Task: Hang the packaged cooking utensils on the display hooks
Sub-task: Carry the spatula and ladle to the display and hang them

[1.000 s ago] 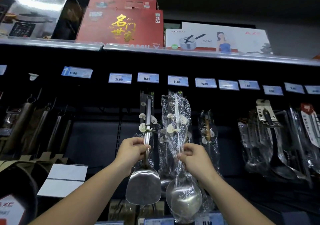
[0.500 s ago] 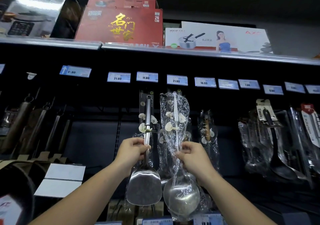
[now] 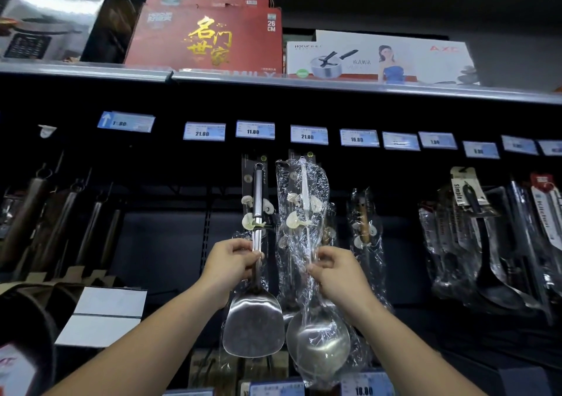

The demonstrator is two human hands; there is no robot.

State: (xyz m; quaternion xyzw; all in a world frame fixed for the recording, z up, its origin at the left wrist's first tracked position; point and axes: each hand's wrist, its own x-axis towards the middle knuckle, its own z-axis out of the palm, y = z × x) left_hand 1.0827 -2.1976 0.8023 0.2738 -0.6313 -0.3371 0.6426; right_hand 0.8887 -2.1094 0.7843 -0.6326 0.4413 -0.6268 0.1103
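Note:
A steel spatula [image 3: 254, 324] on a black backing card hangs upright at the middle of the dark display wall. My left hand [image 3: 229, 263] grips its handle just above the blade. To its right hangs a steel ladle [image 3: 317, 339] wrapped in clear plastic, its top up by the hooks under the price tags. My right hand [image 3: 333, 269] pinches the wrapped handle at mid height. Whether either top sits on a hook is hidden by the packaging.
Price tags [image 3: 255, 130] run along the rail. More wrapped utensils [image 3: 363, 225] hang right of the ladle, and black ladles in bags [image 3: 486, 249] further right. Wooden-handled tools [image 3: 27, 213] hang at left. Boxes [image 3: 206, 41] stand on the shelf above.
The ladle has shifted slightly left and up with my right hand. My left hand and the spatula have hardly moved.

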